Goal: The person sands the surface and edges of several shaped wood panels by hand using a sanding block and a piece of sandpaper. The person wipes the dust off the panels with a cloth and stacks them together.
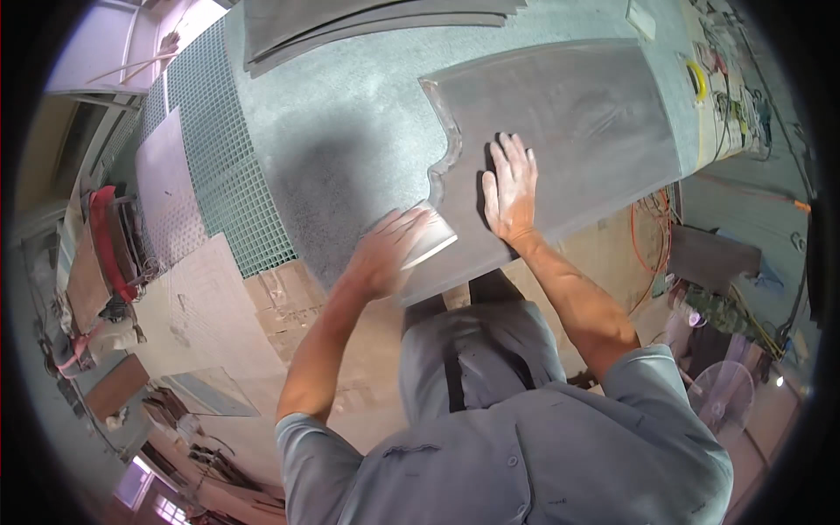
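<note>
A large dark grey panel [577, 122] lies on the pale green worktop [324, 105] in front of me. Its left edge is wavy, with a lighter, rough rim. My left hand [385, 249], partly blurred, grips a white folded sheet or flat pad [432, 238] against the lower end of that edge. The fingers lie over the pad, and its underside is hidden. Farther right, my right hand [511, 188] rests palm down on the panel, fingers stretched out and thumb apart, holding nothing. Pale dust coats its fingers.
More grey sheets [367, 26] are stacked at the worktop's far side. Green grating [214, 131] borders it on the left. Tools and a yellow ring-shaped thing [696, 80] lie at the far right. A fan [723, 394] stands at lower right, near orange cable [637, 236].
</note>
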`<state>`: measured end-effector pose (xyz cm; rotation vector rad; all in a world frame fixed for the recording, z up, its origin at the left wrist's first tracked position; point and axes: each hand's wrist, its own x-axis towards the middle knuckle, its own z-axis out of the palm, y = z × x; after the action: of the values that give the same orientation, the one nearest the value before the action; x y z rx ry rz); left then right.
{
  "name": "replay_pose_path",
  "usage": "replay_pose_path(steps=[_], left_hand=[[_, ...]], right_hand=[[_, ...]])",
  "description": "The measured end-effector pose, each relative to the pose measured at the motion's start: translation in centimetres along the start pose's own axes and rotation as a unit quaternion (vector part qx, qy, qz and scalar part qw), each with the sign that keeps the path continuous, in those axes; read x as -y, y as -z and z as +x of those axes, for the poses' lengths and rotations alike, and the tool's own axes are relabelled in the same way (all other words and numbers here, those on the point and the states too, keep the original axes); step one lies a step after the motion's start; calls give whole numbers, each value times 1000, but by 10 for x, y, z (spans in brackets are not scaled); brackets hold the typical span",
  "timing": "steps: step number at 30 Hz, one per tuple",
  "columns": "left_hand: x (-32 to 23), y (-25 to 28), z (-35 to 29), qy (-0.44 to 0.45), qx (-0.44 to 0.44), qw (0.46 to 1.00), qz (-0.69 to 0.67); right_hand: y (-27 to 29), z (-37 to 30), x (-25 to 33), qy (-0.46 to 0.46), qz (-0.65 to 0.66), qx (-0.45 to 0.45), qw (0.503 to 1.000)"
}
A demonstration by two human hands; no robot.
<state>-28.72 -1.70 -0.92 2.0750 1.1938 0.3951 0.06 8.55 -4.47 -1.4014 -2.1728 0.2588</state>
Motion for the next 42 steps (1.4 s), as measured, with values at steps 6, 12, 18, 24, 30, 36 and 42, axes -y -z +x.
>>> replay_pose_path(steps=[6,12,18,24,30,36,42], left_hand=[[22,39,-51,6,84,995,58],[28,45,45,-135,107,985,13],[74,71,-21,-160,161,973,32],[46,44,35,-190,119,974,26],[65,76,-20,-186,179,959,114],[57,57,22,-207,152,965,57],[52,70,5,-173,191,964,64]], right_hand=[[16,-39,5,-124,-131,42,983],[13,-37,21,-141,-156,26,977],[12,-43,20,-176,-160,-12,971],[9,-43,29,-165,-158,-34,973],[6,-45,24,-187,-163,-44,968],[8,-43,22,-181,-155,-54,970],[6,-42,24,-208,-150,-55,965]])
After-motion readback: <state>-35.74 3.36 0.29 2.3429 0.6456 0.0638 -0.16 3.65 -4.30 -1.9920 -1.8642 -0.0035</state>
